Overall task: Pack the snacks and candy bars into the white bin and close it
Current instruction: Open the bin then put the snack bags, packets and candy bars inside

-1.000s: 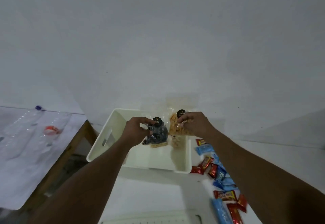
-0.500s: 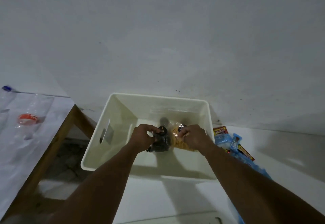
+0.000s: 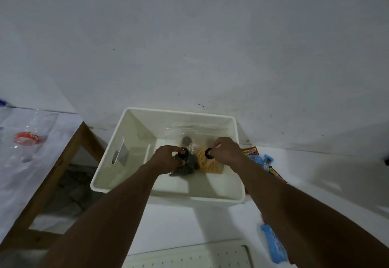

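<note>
- Snack bags: the dark snack bag [image 3: 185, 167] and the orange snack bag [image 3: 208, 163] hung side by side, touching, low inside the white bin [image 3: 181, 112]. Whether they rested on its floor could not be told.
- Left hand [image 3: 166, 158] pinched the top of the dark snack bag at its round black label. Right hand [image 3: 226, 152] pinched the top of the orange snack bag in the same way. Both hands were clamped on their bags.
- White bin stood at the far edge of the counter [image 3: 179, 221], against the wall [image 3: 210, 46], with its top uncovered.
- Candy bars [image 3: 257, 158], red and blue, lay on the counter along the bin's right side, not yet packed.
- Perforated white panel [image 3: 189, 256] lay at the counter's near edge; it was probably the bin's lid.
- Handling, as judged: the clear film pouches looked light, soft and somewhat slippery, and their contents were probably brittle. The sealed top seemed the safest hold, since squeezing the body could crush what was inside. They should be set down, not dropped.
- Side table [image 3: 52, 173] carrying a plastic bottle [image 3: 27, 139] stood beyond the counter's left edge.
</note>
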`<state>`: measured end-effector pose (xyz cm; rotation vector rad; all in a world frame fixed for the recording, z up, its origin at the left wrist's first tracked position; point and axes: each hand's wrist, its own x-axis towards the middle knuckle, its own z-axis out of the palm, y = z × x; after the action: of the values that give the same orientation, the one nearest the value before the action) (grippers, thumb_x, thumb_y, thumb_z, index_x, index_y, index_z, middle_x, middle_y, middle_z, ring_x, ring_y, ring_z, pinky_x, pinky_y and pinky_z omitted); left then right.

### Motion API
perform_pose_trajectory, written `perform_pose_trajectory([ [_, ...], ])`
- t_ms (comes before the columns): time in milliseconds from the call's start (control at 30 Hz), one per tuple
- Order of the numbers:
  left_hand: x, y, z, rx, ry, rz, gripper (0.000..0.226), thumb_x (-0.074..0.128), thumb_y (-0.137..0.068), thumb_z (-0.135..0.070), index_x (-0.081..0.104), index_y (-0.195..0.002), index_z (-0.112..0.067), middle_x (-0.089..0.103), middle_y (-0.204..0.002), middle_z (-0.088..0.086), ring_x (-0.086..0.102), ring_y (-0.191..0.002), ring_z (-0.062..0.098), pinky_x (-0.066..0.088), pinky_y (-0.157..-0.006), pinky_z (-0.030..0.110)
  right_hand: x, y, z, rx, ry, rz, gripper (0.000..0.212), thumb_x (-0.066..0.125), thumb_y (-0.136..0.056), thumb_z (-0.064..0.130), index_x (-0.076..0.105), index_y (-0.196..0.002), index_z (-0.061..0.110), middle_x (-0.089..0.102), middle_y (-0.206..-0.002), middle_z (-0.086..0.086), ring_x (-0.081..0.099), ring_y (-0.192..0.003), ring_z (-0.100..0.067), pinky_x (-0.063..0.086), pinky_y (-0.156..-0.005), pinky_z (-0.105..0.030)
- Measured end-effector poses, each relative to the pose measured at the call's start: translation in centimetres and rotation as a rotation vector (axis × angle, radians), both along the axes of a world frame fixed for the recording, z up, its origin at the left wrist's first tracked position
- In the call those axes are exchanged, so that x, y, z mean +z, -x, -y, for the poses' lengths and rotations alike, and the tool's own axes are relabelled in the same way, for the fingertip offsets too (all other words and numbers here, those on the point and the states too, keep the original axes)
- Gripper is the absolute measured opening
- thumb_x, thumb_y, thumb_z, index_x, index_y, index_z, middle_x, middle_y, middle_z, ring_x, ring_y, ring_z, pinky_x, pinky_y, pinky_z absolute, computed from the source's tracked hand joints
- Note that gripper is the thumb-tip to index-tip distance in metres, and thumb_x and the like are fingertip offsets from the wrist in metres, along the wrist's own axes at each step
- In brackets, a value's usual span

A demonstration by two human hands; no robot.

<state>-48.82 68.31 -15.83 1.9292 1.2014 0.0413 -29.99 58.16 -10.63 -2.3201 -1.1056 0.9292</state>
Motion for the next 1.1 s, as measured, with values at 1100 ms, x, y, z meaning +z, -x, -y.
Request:
perform_pose_trajectory([
  [1100, 4.8, -24.7, 28.8, -0.246, -0.114, 0.091, 0.031, 0.071, -0.086, -0.022, 0.069, -0.116, -0.025, 0.067, -0.114, -0.001, 0.063, -0.106, 0.012, 0.044, -0.085, 0.017, 1.5, -22.9, 32.1, -0.234, -0.048, -0.101, 0.009, 0.071, -0.082, 0.028, 0.070, -0.090, 0.024, 0.068, -0.098, 0.000, 0.059, -0.076, -0.012, 0.044, -0.064, -0.022],
])
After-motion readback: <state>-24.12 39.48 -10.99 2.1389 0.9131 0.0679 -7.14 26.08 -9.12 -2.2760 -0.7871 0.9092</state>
